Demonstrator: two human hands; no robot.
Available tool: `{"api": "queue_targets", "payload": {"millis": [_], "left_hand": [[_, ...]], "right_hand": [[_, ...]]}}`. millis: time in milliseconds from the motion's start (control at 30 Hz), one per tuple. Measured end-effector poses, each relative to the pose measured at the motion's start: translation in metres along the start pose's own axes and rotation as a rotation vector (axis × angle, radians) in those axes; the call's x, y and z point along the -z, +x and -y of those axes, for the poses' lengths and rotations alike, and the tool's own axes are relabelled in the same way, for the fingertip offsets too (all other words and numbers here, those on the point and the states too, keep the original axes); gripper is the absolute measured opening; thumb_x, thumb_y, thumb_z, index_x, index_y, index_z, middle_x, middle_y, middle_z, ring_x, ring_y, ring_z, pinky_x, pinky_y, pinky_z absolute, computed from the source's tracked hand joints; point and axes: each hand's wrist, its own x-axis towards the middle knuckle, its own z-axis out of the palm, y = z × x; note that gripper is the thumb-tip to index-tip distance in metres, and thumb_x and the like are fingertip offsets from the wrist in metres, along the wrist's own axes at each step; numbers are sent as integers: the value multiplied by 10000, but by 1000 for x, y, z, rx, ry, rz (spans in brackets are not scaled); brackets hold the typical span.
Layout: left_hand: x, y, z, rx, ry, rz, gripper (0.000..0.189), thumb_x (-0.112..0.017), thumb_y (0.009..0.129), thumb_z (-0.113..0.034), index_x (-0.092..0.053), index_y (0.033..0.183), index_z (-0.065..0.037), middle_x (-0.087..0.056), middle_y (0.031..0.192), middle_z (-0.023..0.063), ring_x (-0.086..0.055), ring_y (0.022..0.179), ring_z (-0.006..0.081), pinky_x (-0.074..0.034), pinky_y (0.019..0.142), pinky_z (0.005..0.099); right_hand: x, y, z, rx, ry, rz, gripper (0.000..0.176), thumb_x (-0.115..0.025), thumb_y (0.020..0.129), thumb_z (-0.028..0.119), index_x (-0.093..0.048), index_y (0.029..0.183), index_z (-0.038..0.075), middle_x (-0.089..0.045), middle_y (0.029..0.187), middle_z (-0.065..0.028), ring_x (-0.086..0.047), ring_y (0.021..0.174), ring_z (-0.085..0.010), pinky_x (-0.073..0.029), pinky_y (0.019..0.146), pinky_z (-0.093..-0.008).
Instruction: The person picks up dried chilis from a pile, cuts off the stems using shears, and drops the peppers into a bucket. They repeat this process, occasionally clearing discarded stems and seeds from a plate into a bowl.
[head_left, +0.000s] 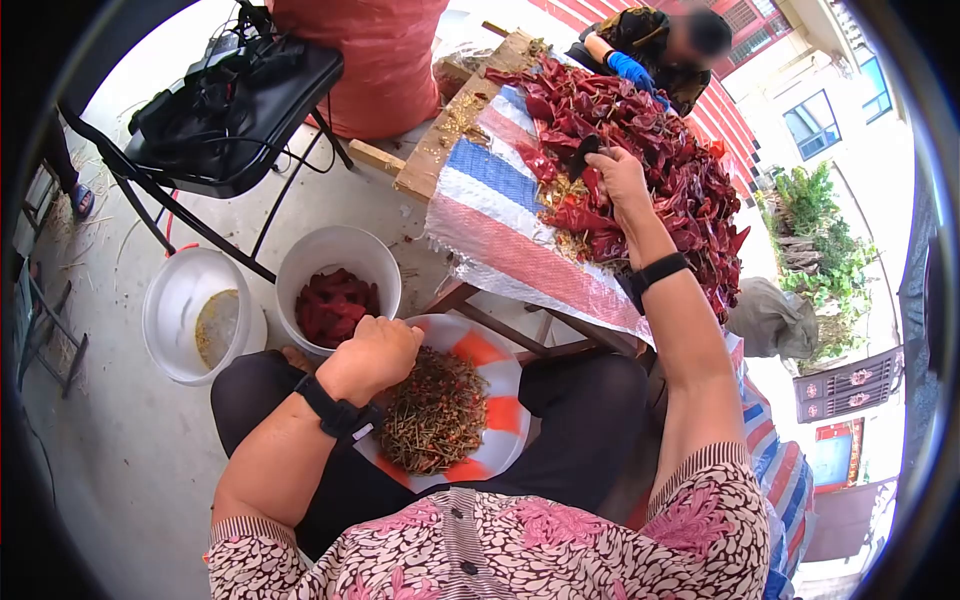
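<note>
Head view: landmark = orange-and-white basin [508, 378] between the knees, holding chopped stem bits [430, 420]. Red pepper heap [650, 150] is ahead-right of basin, on a striped sheet [480, 215] over a wooden table [462, 125]. Right hand [620, 180] is at the heap's near side, well ahead of basin; fingers curled nearly closed, a small dark object [586, 153] at the fingertips, type unclear. Left hand [378, 352] is over basin's left edge, fingers curled in; can't tell if they grip anything. White bucket [345, 248] with red pepper pieces [338, 308] sits just ahead-left of basin; second bucket [172, 310] further left. Co-worker's blue-gloved hand [630, 70] is at the heap's far side, across from basin.
</note>
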Motion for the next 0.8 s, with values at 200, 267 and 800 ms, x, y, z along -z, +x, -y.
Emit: {"api": "queue_targets", "payload": {"millis": [200,267,800], "left_hand": [[23,16,-6,136,-252,-174,190,-587,825,-173,-614,957,-38,-656,795,180,-646,786,358,-513,701,451],[34,22,-9,148,-487,-286,253,-586,863,-202,-601,1044,-27,-666,849,167,-657,780,317,-523,712,412],[55,61,-20,172,-1905,-398,127,-575,941,-154,-610,985,-40,-619,824,0,-559,693,61,-502,653,238]], "right_hand": [[-10,-36,23,-72,163,72,321,-713,799,94,-523,1033,-18,-519,660,2,-397,406,-50,-302,344,-210],[-14,-50,28,-63,121,85,319,-715,800,98,-525,1029,-16,-522,669,2,-393,411,-45,-295,352,-204],[-75,-212,15,-255,566,288,132,-653,891,132,-589,968,45,-636,791,-29,-471,493,-20,-360,447,-158]]}}
